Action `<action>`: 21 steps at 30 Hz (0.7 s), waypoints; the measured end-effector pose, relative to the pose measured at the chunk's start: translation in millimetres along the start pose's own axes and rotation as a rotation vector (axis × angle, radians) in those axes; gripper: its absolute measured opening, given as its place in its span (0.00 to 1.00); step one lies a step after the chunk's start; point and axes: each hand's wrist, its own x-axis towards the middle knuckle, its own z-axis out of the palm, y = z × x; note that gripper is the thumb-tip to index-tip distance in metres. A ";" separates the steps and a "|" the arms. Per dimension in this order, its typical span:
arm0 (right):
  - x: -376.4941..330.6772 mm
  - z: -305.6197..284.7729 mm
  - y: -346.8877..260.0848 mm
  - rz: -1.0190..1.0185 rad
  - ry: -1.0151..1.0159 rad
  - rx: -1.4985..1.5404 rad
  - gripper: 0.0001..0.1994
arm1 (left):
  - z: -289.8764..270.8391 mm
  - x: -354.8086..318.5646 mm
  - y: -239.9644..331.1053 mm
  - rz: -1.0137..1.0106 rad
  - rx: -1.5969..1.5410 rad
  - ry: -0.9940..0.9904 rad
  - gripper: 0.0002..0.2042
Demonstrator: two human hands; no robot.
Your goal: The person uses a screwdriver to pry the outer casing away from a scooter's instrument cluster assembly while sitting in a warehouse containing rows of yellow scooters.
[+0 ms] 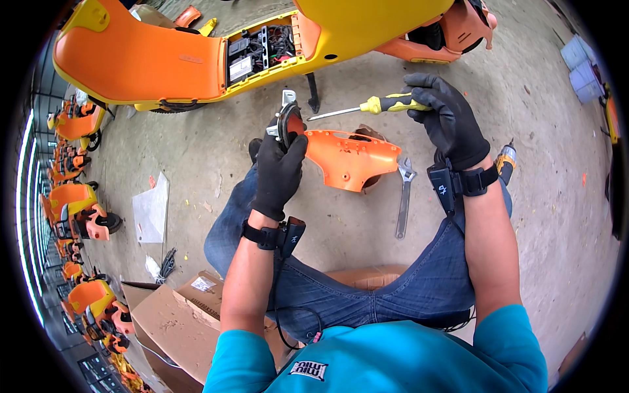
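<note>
In a black glove, my left hand (pixel 278 170) grips a round dark part with a reddish face and pale metal brackets (pixel 289 124), perhaps a lamp. My right hand (pixel 452 121), gloved too, holds a yellow-and-grey screwdriver (pixel 393 103) by its handle. The blade points left, with its tip close to the round part; I cannot tell whether they touch. Between my knees, beyond my lap, an orange plastic cover (pixel 350 157) lies on the floor. An adjustable wrench (pixel 405 196) rests to its right.
An orange-and-yellow scooter (pixel 151 59) stands ahead, its wiring compartment (pixel 262 52) uncovered. A power drill (pixel 506 160) lies beyond my right knee. Cardboard boxes (pixel 173 321) and a grey sheet (pixel 151 208) are at left, with several more scooters (pixel 75 203) along that side. Bluish buckets (pixel 582 69) stand far right.
</note>
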 end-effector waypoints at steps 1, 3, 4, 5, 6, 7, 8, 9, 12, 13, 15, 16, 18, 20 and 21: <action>-0.3 0.3 -0.8 0.005 0.017 -0.008 0.15 | -0.3 -0.4 -2.2 0.011 -0.001 -0.007 0.17; -1.5 0.9 -4.3 -0.008 0.024 -0.056 0.14 | -3.4 0.6 -12.9 -0.024 -0.053 -0.032 0.17; -1.8 1.2 -5.1 -0.015 0.027 -0.081 0.13 | -4.6 1.1 -16.1 -0.042 -0.079 -0.043 0.18; -1.4 0.7 -5.0 -0.013 0.051 -0.110 0.13 | -4.3 1.6 -16.2 -0.045 -0.088 -0.055 0.18; -0.4 0.5 -4.9 -0.012 0.075 -0.140 0.13 | -4.1 2.0 -15.7 -0.048 -0.097 -0.066 0.18; -0.1 0.6 -4.7 -0.011 0.100 -0.170 0.13 | -3.8 2.0 -15.0 -0.051 -0.106 -0.078 0.18; -0.4 2.1 -6.0 -0.041 0.084 -0.239 0.13 | -2.9 2.1 -13.4 -0.068 -0.114 -0.087 0.18; -0.7 5.3 -8.3 -0.070 0.069 -0.308 0.12 | -1.6 2.2 -11.4 -0.085 -0.122 -0.097 0.18; -3.4 19.4 -12.3 -0.062 -0.039 -0.433 0.11 | 0.3 2.5 -7.7 -0.090 -0.141 -0.190 0.19; -3.6 25.0 -12.0 -0.043 -0.085 -0.461 0.11 | 0.8 2.4 -6.3 -0.083 -0.147 -0.231 0.19; -3.1 36.3 2.6 -0.095 -0.170 -0.385 0.12 | 8.3 0.2 2.3 -0.083 -0.161 -0.263 0.19; -3.2 41.7 6.2 -0.067 -0.198 -0.368 0.12 | 10.4 -1.4 5.8 -0.084 -0.166 -0.276 0.19; -4.0 50.3 11.9 -0.037 -0.241 -0.346 0.11 | 11.5 -1.9 8.2 -0.112 -0.131 -0.321 0.19; -5.7 58.3 17.0 -0.027 -0.278 -0.333 0.11 | 13.0 -3.8 13.9 -0.158 -0.121 -0.339 0.19; -5.4 60.4 20.2 -0.042 -0.288 -0.356 0.11 | 14.9 -5.6 19.6 -0.191 -0.129 -0.336 0.19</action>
